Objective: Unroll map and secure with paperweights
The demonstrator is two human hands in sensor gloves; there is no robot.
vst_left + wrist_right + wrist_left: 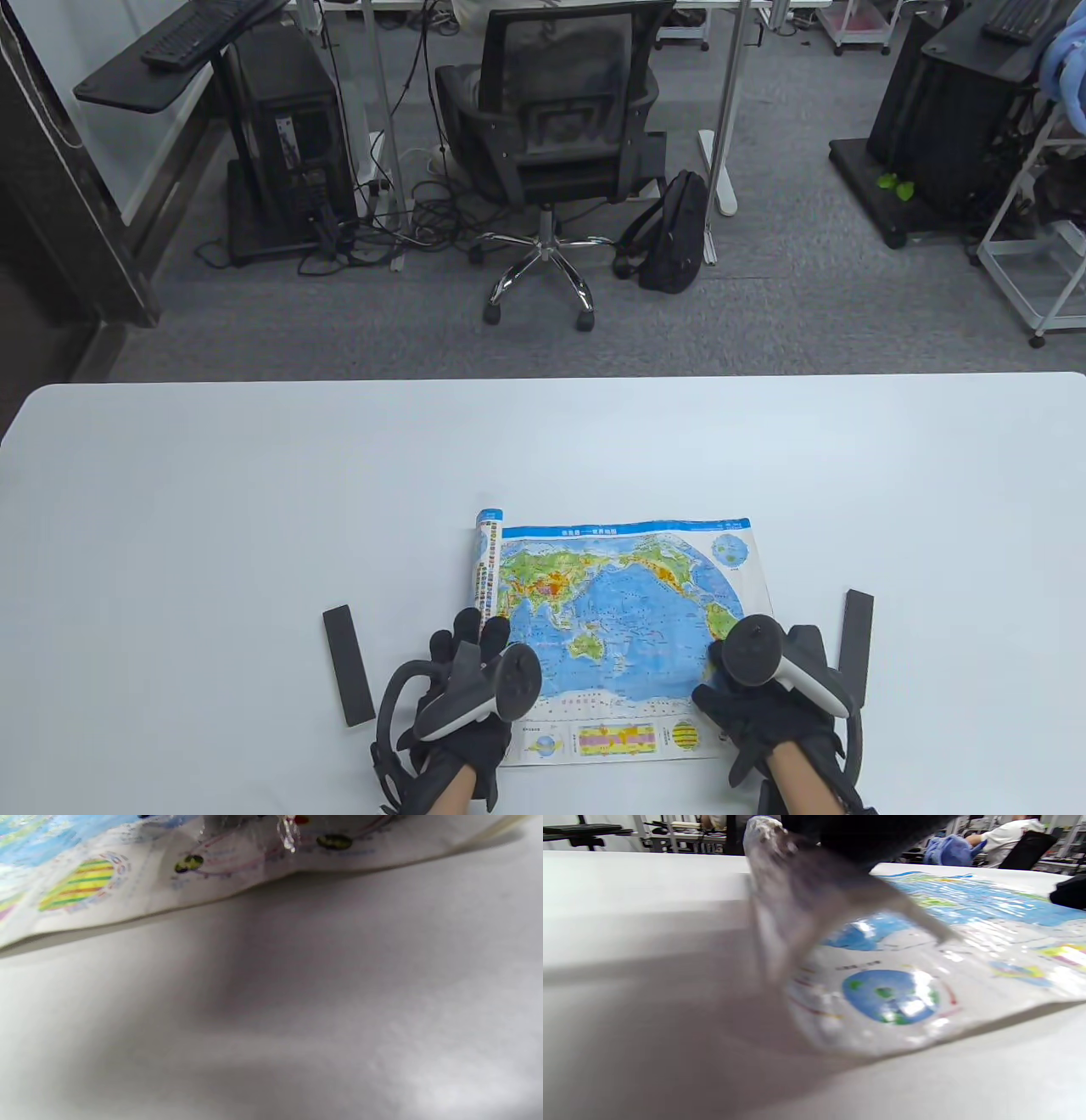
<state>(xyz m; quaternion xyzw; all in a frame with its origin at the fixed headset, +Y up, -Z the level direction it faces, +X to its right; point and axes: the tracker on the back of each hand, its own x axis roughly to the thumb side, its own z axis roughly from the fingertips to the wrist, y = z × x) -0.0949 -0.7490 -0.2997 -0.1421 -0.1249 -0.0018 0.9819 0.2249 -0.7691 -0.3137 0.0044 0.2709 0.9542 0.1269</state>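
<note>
Table view shows both gloved hands resting on a glossy world map [624, 624] near the white table's [212, 509] front edge: left hand [462, 688] at its curled left roll, right hand [768, 679] pressing the right side; finger positions unclear. Flat dark rectangular paperweights [348, 652] [857, 645] flank it.

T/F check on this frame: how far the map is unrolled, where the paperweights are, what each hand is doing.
1. The map is fully flat. False: its left end is still a roll.
2. Both paperweights lie off the map. True: the left paperweight and the right paperweight lie on the table.
3. The right hand holds a paperweight. False: it rests on the map's right part.
4. The left hand is at the roll. True.
</note>
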